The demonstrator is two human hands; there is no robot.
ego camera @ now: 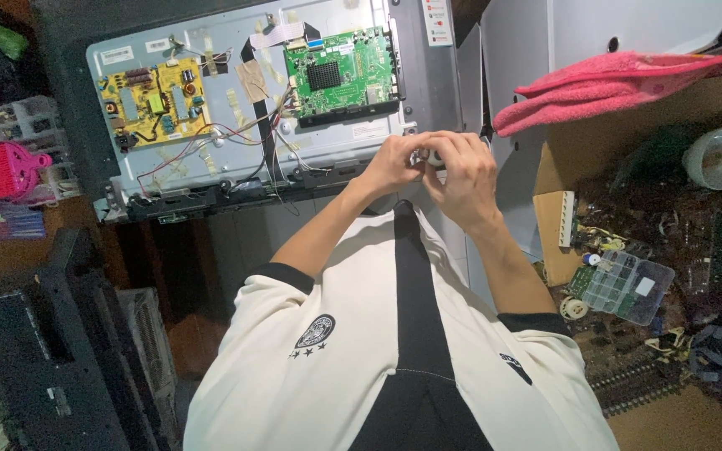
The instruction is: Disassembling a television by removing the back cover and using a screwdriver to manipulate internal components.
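Note:
My left hand (390,163) and my right hand (464,177) meet in front of my chest, fingers curled together around a small pale object (428,156) that is mostly hidden. Both hands hover over the lower right edge of an opened flat-screen back panel (236,159). On that panel sit a yellow power board (154,102) at the left and a green main board (340,73) at the right, joined by thin wires and a flat ribbon cable.
A pink towel (620,83) lies at the upper right. Below it are a round pale bulb (716,157), a clear compartment box (628,288) and scattered electronic parts. A pink brush (14,167) and a black plastic cover (43,351) are at the left.

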